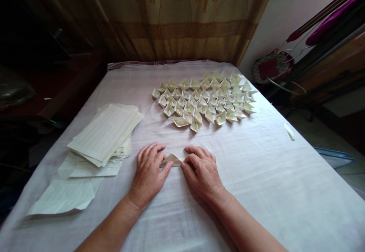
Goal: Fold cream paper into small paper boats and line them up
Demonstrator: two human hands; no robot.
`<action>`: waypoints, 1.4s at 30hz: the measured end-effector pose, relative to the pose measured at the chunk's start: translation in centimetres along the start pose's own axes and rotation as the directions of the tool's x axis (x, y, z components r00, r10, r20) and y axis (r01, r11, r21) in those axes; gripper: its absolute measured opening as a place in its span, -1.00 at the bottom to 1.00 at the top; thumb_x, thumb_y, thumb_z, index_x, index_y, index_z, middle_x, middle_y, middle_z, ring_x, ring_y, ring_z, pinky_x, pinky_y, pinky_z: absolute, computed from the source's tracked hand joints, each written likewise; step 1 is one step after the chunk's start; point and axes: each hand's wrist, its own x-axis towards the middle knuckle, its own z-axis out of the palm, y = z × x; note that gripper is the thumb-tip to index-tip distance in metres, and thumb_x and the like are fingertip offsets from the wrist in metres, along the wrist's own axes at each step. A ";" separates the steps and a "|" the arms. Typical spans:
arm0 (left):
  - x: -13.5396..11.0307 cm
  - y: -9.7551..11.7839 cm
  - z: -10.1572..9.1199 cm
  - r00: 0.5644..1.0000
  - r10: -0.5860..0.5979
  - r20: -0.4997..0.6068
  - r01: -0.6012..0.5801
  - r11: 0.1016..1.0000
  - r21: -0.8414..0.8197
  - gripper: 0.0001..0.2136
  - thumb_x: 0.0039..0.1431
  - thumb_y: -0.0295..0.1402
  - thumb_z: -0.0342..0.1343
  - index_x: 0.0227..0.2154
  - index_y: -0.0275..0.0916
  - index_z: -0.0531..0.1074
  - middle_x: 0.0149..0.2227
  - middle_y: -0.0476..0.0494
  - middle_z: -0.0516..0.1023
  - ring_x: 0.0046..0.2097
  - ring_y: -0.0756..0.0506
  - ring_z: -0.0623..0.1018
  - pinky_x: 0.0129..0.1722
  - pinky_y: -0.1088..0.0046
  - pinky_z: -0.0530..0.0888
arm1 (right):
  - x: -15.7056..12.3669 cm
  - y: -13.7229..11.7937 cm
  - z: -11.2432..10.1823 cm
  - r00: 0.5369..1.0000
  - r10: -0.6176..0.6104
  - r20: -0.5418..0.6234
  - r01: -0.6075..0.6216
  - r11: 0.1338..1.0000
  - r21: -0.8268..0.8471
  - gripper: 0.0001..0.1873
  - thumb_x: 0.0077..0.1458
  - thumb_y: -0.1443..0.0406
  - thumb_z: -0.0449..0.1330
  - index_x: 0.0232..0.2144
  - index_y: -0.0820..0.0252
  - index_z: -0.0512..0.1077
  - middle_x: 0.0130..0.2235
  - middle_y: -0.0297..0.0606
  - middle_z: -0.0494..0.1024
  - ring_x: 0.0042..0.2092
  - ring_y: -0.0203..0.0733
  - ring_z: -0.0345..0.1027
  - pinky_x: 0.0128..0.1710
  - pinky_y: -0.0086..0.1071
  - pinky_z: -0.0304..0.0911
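A small piece of folded paper [173,160] lies on the cloth-covered table, its upper part a triangle with a flat strip along the bottom. My left hand [151,166] grips its left end, thumb on the lower edge and fingers curled over the side. At the right end, my right hand [201,168] pinches the corner between thumb and forefinger, the other fingers bent on the cloth. Parts of both ends are hidden under my fingers. Beyond my hands stand several folded paper boats [202,101] in close rows.
A stack of printed sheets [104,132] lies to the left, with a loose pale sheet [65,193] under it. A small white scrap [289,131] rests near the right edge of the table [270,176]. A curtain [182,27] hangs behind; a bag [272,67] is at the right.
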 end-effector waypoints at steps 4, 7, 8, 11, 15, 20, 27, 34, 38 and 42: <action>-0.1 -0.1 -0.3 0.999 0.002 0.039 -0.002 1.000 -0.012 -0.93 0.12 -0.35 0.23 -0.39 -0.16 0.45 0.04 -0.15 0.52 0.18 -0.28 0.38 0.22 -0.03 0.21 | -0.2 0.1 -0.3 0.999 -0.012 0.049 0.012 1.000 0.002 -0.93 0.05 0.36 0.27 -0.42 0.11 0.46 0.03 -0.21 0.52 0.11 0.00 0.28 0.03 -0.10 0.07; -0.2 -0.1 -0.4 0.998 0.004 0.062 -0.003 1.000 -0.013 -0.90 0.08 -0.36 0.28 -0.32 -0.12 0.52 0.12 -0.16 0.48 0.23 -0.30 0.33 0.23 -0.06 0.18 | -0.2 0.5 -0.5 0.995 -0.032 0.095 0.032 0.999 0.001 -0.91 0.03 0.39 0.29 -0.42 0.08 0.50 0.08 -0.24 0.50 0.20 0.04 0.19 0.09 -0.05 0.05; -0.2 -0.1 -0.5 0.997 0.012 0.071 -0.011 1.000 -0.014 -0.87 0.09 -0.36 0.28 -0.28 -0.08 0.54 0.15 -0.15 0.46 0.25 -0.30 0.31 0.24 -0.09 0.16 | -0.1 0.6 -0.5 0.994 -0.035 0.108 0.035 0.999 0.002 -0.91 0.02 0.38 0.30 -0.43 0.07 0.52 0.09 -0.24 0.50 0.22 0.05 0.17 0.10 -0.03 0.05; -0.2 -0.1 -0.5 0.992 0.058 0.114 -0.055 0.998 -0.024 -0.85 0.13 -0.32 0.26 -0.24 0.08 0.59 0.21 -0.08 0.40 0.29 -0.33 0.26 0.24 -0.20 0.08 | 0.0 1.1 -0.4 0.991 -0.043 0.125 0.042 0.999 0.011 -0.91 0.00 0.37 0.34 -0.44 0.03 0.56 0.08 -0.24 0.51 0.22 0.08 0.18 0.10 0.00 0.08; -0.1 -0.3 -0.5 0.978 0.113 0.176 -0.108 0.993 -0.042 -0.87 0.17 -0.27 0.22 -0.25 0.14 0.61 0.25 -0.04 0.36 0.32 -0.36 0.21 0.24 -0.27 0.01 | 0.2 1.6 -0.5 0.990 -0.060 0.125 0.056 0.998 0.035 -0.89 -0.04 0.35 0.39 -0.44 0.00 0.59 0.08 -0.24 0.52 0.21 0.10 0.21 0.11 0.04 0.10; -0.2 -0.3 -0.8 0.968 0.136 0.211 -0.128 0.991 -0.049 -0.83 0.20 -0.30 0.19 -0.21 0.13 0.61 0.27 -0.03 0.33 0.34 -0.34 0.17 0.27 -0.25 -0.05 | 0.4 1.8 -1.3 0.974 -0.072 0.213 0.059 0.996 0.068 -0.88 -0.01 0.35 0.36 -0.38 -0.01 0.61 0.12 -0.20 0.48 0.24 0.11 0.19 0.14 0.08 0.08; -0.2 0.1 -1.0 0.967 0.126 0.223 -0.113 0.991 -0.069 -0.87 0.20 -0.25 0.16 -0.26 0.04 0.61 0.26 -0.06 0.34 0.35 -0.35 0.15 0.28 -0.26 -0.10 | 0.4 0.9 -1.4 0.978 -0.023 0.207 0.014 0.999 0.043 -0.91 0.05 0.35 0.26 -0.41 0.07 0.57 0.13 -0.20 0.48 0.26 0.10 0.15 0.16 0.06 0.05; -0.1 0.4 -0.8 0.975 0.081 0.208 -0.066 0.995 -0.076 -0.81 0.26 -0.24 0.07 -0.31 -0.05 0.60 0.22 -0.11 0.39 0.33 -0.32 0.18 0.27 -0.26 -0.06 | 0.2 0.6 -0.9 0.983 0.010 0.184 -0.018 0.999 0.041 -0.92 0.06 0.34 0.24 -0.44 0.08 0.53 0.12 -0.22 0.49 0.26 0.07 0.14 0.15 0.03 0.03; 0.0 0.4 -0.4 0.980 0.059 0.191 -0.045 0.996 -0.075 -0.82 0.27 -0.24 0.07 -0.32 -0.06 0.57 0.19 -0.08 0.43 0.32 -0.31 0.21 0.27 -0.25 -0.05 | 0.1 0.6 -0.7 0.988 0.007 0.152 -0.010 1.000 0.024 -0.96 0.09 0.33 0.22 -0.40 0.09 0.49 0.12 -0.20 0.48 0.26 0.05 0.15 0.14 0.00 0.04; -0.1 0.4 0.1 0.992 0.030 0.122 -0.023 0.998 -0.063 -0.88 0.26 -0.26 0.08 -0.25 -0.13 0.48 0.15 -0.13 0.48 0.28 -0.27 0.29 0.29 -0.18 0.01 | 0.2 0.7 -0.5 0.992 0.016 0.125 -0.020 0.999 0.035 -0.89 0.05 0.36 0.23 -0.30 0.08 0.46 0.10 -0.19 0.50 0.24 0.04 0.18 0.12 -0.02 0.07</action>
